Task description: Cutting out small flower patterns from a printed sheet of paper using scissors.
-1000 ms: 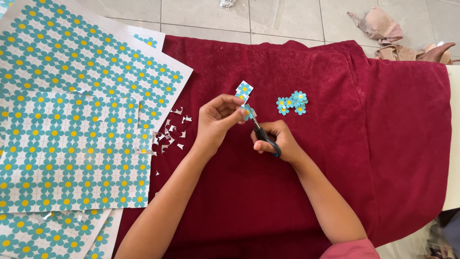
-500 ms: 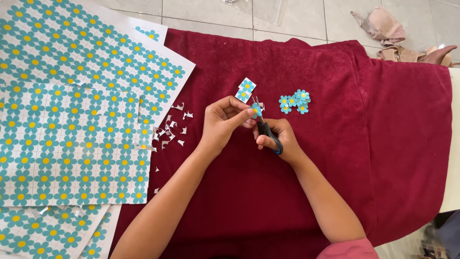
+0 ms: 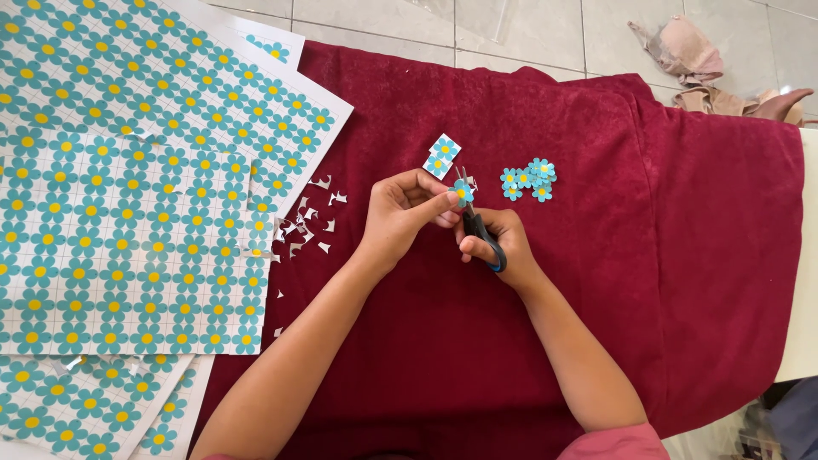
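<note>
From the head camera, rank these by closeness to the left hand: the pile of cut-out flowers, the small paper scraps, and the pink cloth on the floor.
1. Small paper scraps, just left of the left hand.
2. Pile of cut-out flowers, to the right, past the scissors.
3. Pink cloth, far upper right on the floor.

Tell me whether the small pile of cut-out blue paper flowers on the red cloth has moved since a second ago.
No. The pile of cut-out blue paper flowers lies in the same spot on the red cloth, right of the small two-flower paper strip.

Bare red cloth [image 3: 665,281] lies open to the right and below both arms. Leftward, flower-print sheets [image 3: 128,238] and paper scraps [image 3: 308,223] crowd the way; cut flowers [image 3: 528,179] sit just beyond the scissors [image 3: 477,223].
</note>
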